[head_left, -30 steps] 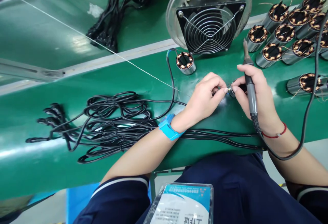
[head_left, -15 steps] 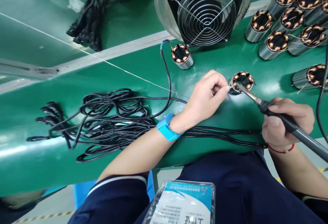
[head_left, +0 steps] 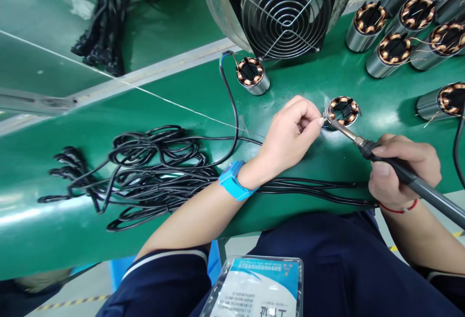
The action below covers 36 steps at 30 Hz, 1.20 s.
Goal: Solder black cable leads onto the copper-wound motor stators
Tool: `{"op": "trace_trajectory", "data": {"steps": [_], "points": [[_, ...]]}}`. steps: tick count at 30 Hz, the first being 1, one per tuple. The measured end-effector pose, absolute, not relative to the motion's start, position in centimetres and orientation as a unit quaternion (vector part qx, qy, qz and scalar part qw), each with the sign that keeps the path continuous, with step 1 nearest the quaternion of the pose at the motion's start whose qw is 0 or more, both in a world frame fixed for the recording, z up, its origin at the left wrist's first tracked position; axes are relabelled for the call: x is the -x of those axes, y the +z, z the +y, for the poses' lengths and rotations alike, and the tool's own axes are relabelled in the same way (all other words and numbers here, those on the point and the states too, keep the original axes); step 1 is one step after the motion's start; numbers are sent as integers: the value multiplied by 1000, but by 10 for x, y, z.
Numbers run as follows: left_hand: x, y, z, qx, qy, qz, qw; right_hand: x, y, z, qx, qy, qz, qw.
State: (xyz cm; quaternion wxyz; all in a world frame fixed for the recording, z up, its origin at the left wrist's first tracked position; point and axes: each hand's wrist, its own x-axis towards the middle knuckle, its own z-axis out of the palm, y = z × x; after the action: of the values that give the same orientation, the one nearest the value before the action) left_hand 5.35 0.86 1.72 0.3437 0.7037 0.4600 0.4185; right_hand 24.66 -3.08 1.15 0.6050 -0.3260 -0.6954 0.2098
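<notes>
My left hand (head_left: 292, 130) is closed in a pinch on a thin wire at the left rim of a motor stator (head_left: 342, 110), a metal cylinder with a ring of copper coils. In my right hand (head_left: 405, 169) is a soldering iron (head_left: 378, 151), gripped by its dark handle. The iron's metal tip touches or nearly touches the stator's left edge, just beside my left fingertips. Those fingers hide most of the wire. A pale thin strand (head_left: 174, 98) runs from the upper left toward my left wrist.
A second stator (head_left: 253, 76) with a black cable attached stands below a fan with a wire guard (head_left: 286, 22). Several stators (head_left: 394, 51) stand at the upper right, and one lies tilted (head_left: 436, 104). Coiled black cables (head_left: 160, 162) cover the left of the green bench (head_left: 54, 239).
The soldering iron's tip has shifted left, from over the coils to the stator's left edge beside my left fingertips. My left hand keeps its pinch. The camera view has shifted slightly.
</notes>
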Motion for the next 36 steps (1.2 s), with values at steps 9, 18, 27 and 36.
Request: {"op": "trace_trajectory", "data": {"steps": [9,18,27,36], "points": [[-54,15,9,-699,421,463,344,-249,11,-35,351,197,-699,591],[-54,14,10,-701,420,460,346,-248,8,-29,332,159,-702,610],[-55,16,9,-696,410,472,352,-247,9,-26,351,139,-703,602],[-56,18,10,-681,405,480,376,-243,26,-26,410,175,-737,508]]}}
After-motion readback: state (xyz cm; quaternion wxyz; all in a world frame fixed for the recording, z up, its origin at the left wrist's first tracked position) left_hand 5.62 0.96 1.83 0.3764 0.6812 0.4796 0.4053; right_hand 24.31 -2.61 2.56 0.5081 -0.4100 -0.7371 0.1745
